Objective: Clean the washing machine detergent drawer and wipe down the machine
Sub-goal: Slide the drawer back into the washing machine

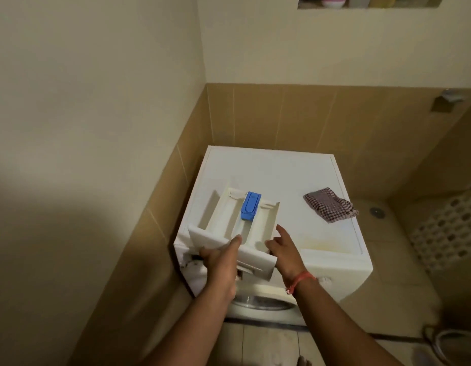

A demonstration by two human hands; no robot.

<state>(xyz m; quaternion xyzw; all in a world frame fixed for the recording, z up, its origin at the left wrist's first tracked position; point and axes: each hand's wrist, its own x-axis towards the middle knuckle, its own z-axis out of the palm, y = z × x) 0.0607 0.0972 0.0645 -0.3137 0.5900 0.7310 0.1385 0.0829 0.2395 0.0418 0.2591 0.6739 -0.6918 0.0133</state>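
Both hands (221, 262) (284, 253) — detergent drawer's (229, 220) front.

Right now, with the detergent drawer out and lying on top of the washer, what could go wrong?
The drawer overhangs the washing machine top's front edge, and only the left hand grips its front panel; it could tip off if released. The blue insert might drop out if the drawer tilts. The checked cloth near the right edge could get knocked off.
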